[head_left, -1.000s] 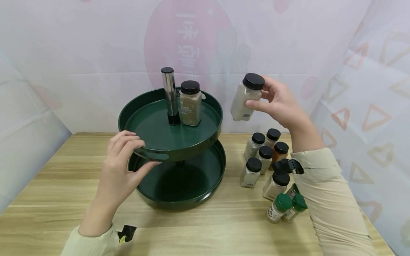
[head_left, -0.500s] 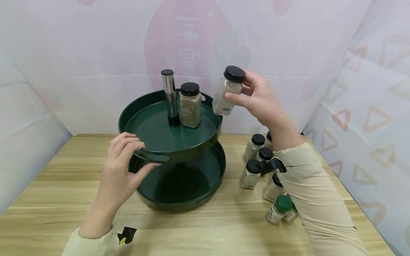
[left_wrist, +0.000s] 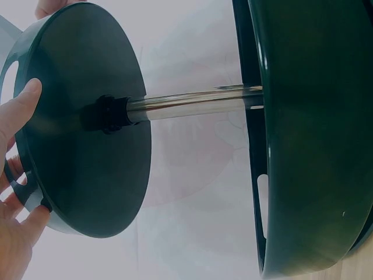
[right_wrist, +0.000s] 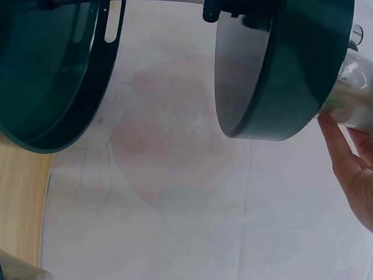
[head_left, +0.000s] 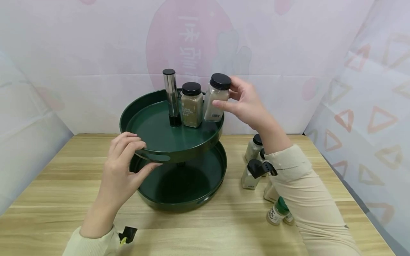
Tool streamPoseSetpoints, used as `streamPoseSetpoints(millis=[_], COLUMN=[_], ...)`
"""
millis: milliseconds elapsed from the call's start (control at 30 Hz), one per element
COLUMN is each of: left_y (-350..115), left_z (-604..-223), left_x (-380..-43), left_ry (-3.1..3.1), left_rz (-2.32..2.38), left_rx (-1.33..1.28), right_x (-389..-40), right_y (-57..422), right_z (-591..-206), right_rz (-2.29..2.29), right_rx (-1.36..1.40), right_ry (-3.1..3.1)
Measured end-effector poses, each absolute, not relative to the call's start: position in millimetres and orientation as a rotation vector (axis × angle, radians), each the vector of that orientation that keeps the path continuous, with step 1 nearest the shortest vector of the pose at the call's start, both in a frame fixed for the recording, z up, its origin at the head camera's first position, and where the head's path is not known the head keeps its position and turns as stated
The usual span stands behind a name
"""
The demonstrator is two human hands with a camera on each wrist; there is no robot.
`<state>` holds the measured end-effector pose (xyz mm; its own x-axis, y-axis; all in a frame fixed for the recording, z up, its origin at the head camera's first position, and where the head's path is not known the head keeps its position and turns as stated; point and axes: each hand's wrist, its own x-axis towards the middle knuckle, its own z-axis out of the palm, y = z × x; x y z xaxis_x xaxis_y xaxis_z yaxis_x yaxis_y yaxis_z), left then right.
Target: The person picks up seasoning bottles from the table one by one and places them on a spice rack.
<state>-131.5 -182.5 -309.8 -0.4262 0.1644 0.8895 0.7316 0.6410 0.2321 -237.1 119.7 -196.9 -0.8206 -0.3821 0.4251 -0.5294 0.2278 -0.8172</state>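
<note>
My left hand [head_left: 123,163] grips the front-left rim of the dark green upper tray [head_left: 147,131] of a two-tier rack, thumb beneath it. Its fingers lie by the handle slot in the left wrist view, where the metal post [left_wrist: 186,105] shows between the tiers. With thumb and fingers my right hand [head_left: 245,101] holds a black-lidded spice jar [head_left: 214,103] of pale contents, slightly tilted, at the upper tray's right side. Just left of it stands a cumin powder jar [head_left: 191,110], beside the steel column [head_left: 171,96]. The right wrist view shows fingertips against the clear jar [right_wrist: 354,99].
Below is the lower green tray [head_left: 179,190], resting on the wooden table [head_left: 205,227]. To the right stand several black-lidded jars [head_left: 250,177] and green-capped bottles [head_left: 276,215], partly hidden by the right sleeve [head_left: 304,199]. A printed curtain [head_left: 109,53] hangs behind.
My right hand has carried the pale jar leftward from beside the rack to the upper tray's right side, lowering it beside the cumin jar. The left hand keeps its grip on the rim.
</note>
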Motion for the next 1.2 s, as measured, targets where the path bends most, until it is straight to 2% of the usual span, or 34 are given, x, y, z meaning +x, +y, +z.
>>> streamPoseSetpoints(millis=[600, 1200], left_y=[-179.9, -178.1], left_z=[-309.3, -307.5], left_x=[-130.8, -131.6], left_ry=[-1.942, -1.939], left_rz=[-0.792, -0.798], left_rx=[-0.704, -0.711], right_x=[-240.7, -240.1], right_y=[117.3, 117.6], right_z=[-206.8, -209.4], right_rz=[1.501, 1.534], right_rx=[0.880, 0.838], right_ry=[-2.460, -2.507])
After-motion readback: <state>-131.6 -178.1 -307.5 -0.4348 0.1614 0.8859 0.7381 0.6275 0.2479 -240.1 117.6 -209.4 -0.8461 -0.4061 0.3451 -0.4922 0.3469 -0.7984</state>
